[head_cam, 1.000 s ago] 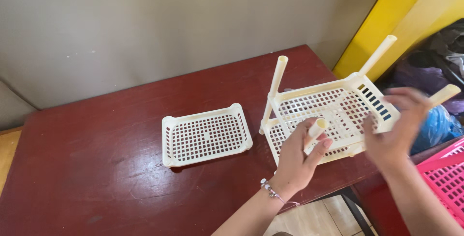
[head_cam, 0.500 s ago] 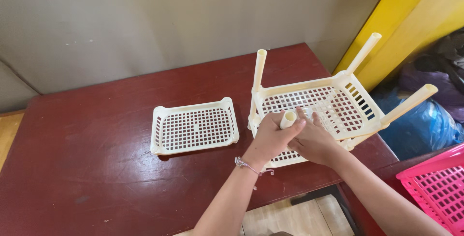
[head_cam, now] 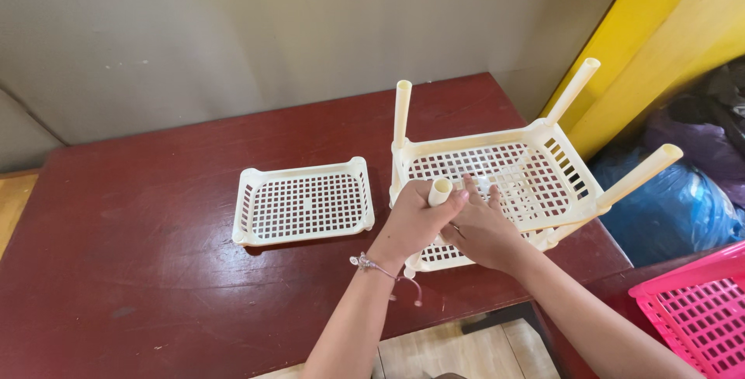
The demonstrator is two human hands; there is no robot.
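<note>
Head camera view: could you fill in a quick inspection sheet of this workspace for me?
Surface: dark red wooden table, scuffed.
Job's things: cream plastic basket with three tubes standing up from its corners; a fourth cream tube at the near corner.
Clutter: smaller cream tray lying flat, apart from the basket.
Grippers: left hand wrapped around the fourth tube; right hand resting on the basket, fingers spread.
Cables: nothing seen.
Surroundings: grey wall, yellow panel, blue bag, pink basket.

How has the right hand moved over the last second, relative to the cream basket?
Yes. The right hand came in from the basket's right edge toward its near left corner, and now rests beside the left hand, which grips a tube.
</note>
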